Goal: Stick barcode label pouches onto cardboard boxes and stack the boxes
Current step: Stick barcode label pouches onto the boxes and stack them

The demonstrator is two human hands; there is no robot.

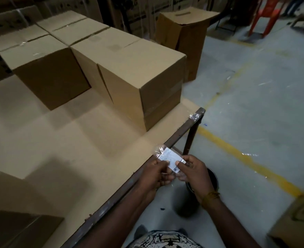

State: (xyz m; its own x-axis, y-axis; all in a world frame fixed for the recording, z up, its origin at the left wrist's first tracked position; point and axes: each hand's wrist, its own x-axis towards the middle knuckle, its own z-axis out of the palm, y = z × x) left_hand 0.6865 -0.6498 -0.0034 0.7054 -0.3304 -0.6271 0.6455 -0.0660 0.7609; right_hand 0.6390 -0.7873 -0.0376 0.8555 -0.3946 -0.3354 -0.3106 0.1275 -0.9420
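Pouch (169, 158): clear, crinkled, barcode inside

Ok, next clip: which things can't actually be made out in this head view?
- Print on the label pouch: too small and blurred; its lower part is covered by the left hand and right hand.
- Whether its adhesive backing is peeled: cannot tell.
- Dark round object on the floor: mostly hidden behind the right hand and wrist.
- Labels on the nearest box: none discernible; far sides hidden.
- Box at the lower right: cut off by the frame edge.
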